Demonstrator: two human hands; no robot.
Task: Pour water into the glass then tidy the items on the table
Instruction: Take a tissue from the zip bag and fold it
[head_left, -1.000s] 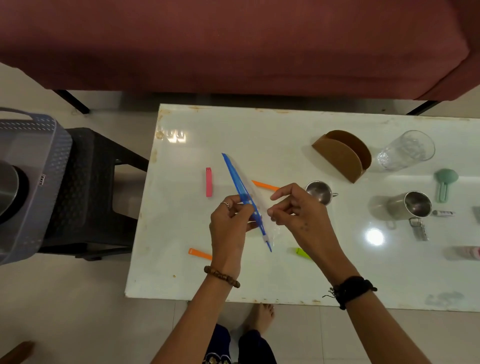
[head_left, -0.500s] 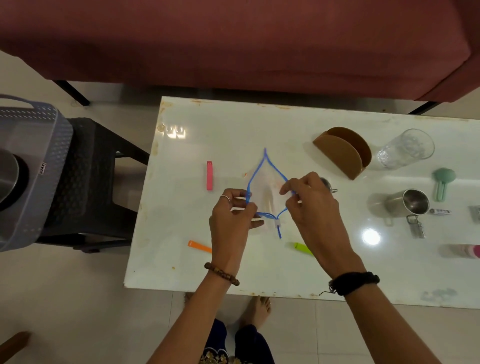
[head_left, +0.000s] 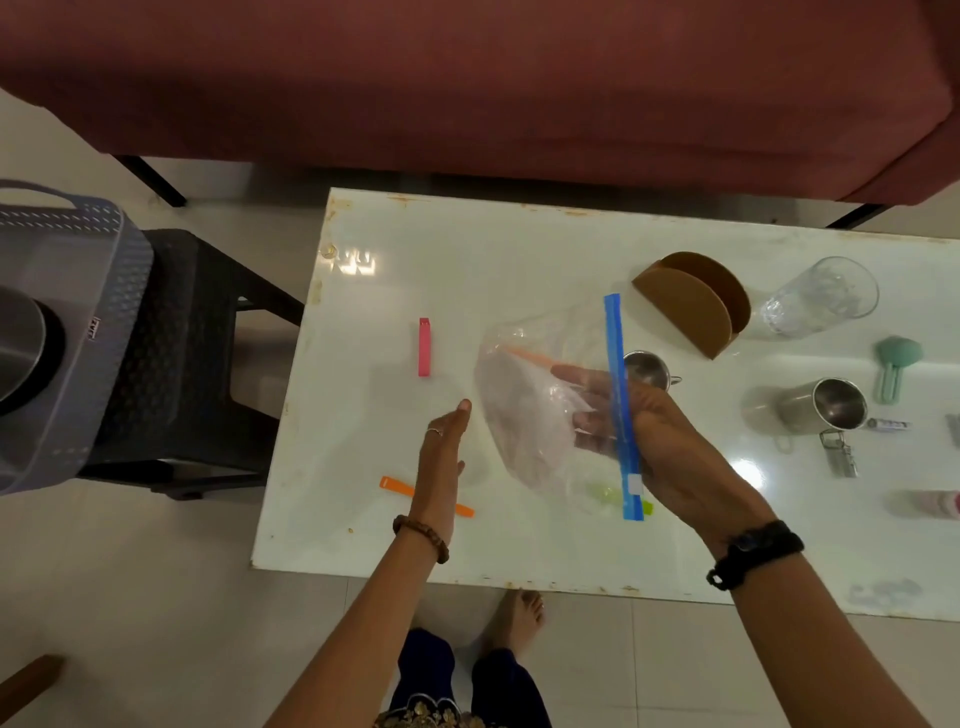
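Fingers of the right hand reach inside the clear zip bag and pinch its blue zip strip against the thumb, holding the mouth up and off the counter, seemingly so loose items can be dropped in. The left hand is free, its fingers straight and pressed together, hovering over the counter just left of the bag, likely on its way to one of the clips. Those clips lie scattered: a pink one well to the left, an orange one partly under the left wrist, another orange one seen through the bag, and a green one blurred behind the plastic. The glass stands at the far right beside the brown holder; whether it holds water is hard to tell. Two steel cups sit near it. Tidying looks to be the step in hand, with the clips not yet gathered.
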